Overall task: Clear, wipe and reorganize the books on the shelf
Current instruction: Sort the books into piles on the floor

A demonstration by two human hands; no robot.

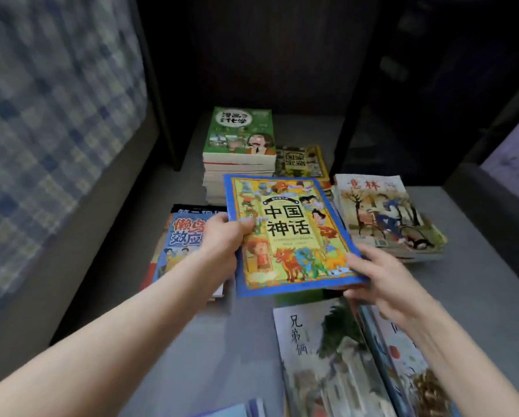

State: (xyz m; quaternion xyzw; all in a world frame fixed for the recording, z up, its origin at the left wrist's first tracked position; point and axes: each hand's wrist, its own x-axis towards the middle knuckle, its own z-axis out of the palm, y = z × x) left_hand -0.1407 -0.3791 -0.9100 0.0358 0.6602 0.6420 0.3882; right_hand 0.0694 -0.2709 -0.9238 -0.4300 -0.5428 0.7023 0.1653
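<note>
Books lie in piles across the grey surface point(161, 341). My left hand point(222, 236) and right hand point(381, 278) both clamp the blue-bordered picture book point(291, 233), held above them; I judge sorting underway, needing a matching pile next.

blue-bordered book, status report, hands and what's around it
Left hand and right hand grip blue-bordered book. Held above grey surface. Green-topped stack behind.

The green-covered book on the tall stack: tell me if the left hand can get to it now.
Probably not yet: the left hand is gripping the blue-bordered book, which also hangs before the green-covered book.
</note>
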